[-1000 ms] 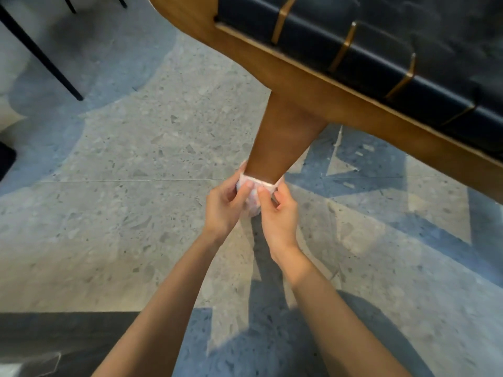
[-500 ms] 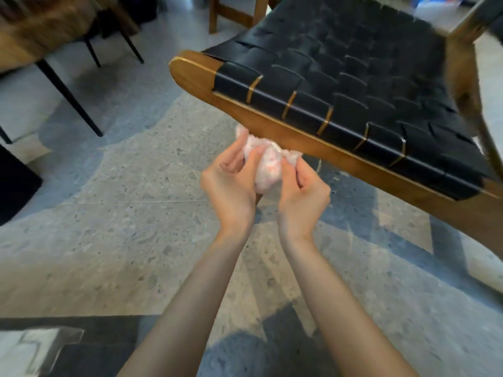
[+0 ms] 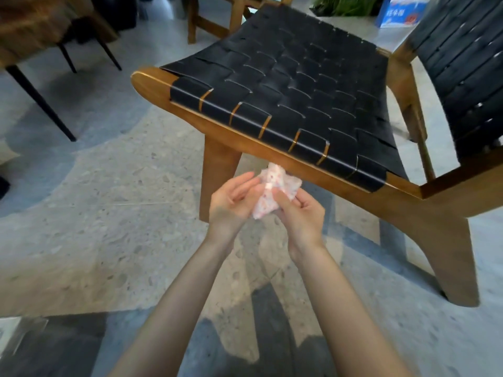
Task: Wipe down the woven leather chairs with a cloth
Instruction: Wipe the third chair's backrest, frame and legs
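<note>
Holding one cloth [image 3: 275,183], two hands [image 3: 232,204] [image 3: 303,216], one chair [image 3: 285,85]

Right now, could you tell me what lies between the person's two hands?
In the head view, the crumpled cloth lies between the left hand and right hand; both hold it.

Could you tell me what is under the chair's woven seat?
A wooden front leg and shadowed floor; the left hand and right hand hold the cloth by the rail. The seat hides anything farther back.
</note>
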`<state>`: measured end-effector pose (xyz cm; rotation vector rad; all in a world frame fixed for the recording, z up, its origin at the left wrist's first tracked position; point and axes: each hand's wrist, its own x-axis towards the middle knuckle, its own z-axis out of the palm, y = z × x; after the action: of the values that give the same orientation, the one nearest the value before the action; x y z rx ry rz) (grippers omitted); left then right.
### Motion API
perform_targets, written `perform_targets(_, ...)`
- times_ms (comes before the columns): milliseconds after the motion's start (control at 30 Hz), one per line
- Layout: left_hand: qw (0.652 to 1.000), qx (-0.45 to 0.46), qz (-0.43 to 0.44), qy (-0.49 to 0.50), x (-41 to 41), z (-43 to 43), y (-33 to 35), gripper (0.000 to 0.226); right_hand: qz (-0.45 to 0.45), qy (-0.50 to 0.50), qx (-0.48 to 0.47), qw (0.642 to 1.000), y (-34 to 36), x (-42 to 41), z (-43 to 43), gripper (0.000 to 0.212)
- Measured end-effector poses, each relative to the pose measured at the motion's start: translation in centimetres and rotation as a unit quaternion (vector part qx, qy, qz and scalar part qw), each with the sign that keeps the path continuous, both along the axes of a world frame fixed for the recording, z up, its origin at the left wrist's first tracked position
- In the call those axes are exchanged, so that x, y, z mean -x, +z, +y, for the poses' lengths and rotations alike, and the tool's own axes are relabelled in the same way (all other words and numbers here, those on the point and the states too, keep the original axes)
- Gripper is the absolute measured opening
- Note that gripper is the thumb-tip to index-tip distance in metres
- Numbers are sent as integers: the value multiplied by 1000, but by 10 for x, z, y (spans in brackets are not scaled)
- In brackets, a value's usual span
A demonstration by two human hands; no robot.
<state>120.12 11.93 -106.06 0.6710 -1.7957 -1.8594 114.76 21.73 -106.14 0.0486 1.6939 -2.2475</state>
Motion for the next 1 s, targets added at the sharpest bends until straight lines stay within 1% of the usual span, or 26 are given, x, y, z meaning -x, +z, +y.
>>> perform_targets(67,999,5,-31,42,-3,0,-5,26,-40,-5,33,999,1,0,-15,21)
perform_targets(100,998,-10,-45,41,-5,-2,-9,27,-50,7,49,998,2,-1,-22,21)
perform_targets(133,997,-50,-53,29,-7,-6,-12,30,-60,22,66,996,4,-1,-28,20)
perform_targets(167,992,-112,-52,18,-8,-10,-13,32,-76,40,92,992,7,-2,-33,21)
perform_targets(233,977,-210,-20,9,-9,-17,-10,26,-123,75,177,974,9,-2,-37,26)
perform_targets(300,972,-234,18,-3,-7,-22,-3,21,-159,101,255,948,9,0,-37,32)
perform_targets(333,972,-234,32,-13,-5,-24,1,22,-165,113,273,941,10,2,-37,32)
perform_targets(400,971,-230,49,-37,-2,-27,7,25,-166,129,280,937,12,7,-36,32)
perform_targets(533,976,-185,71,-91,-1,-29,18,32,-190,139,311,921,16,10,-29,35)
perform_targets(700,975,-167,82,-121,1,-17,23,31,-213,146,361,896,16,7,-13,38)
perform_targets(867,978,-134,60,-148,6,8,18,31,-230,119,402,878,5,8,16,40)
perform_targets(1000,970,-150,51,-186,15,38,9,31,-232,67,407,881,-4,11,49,42)
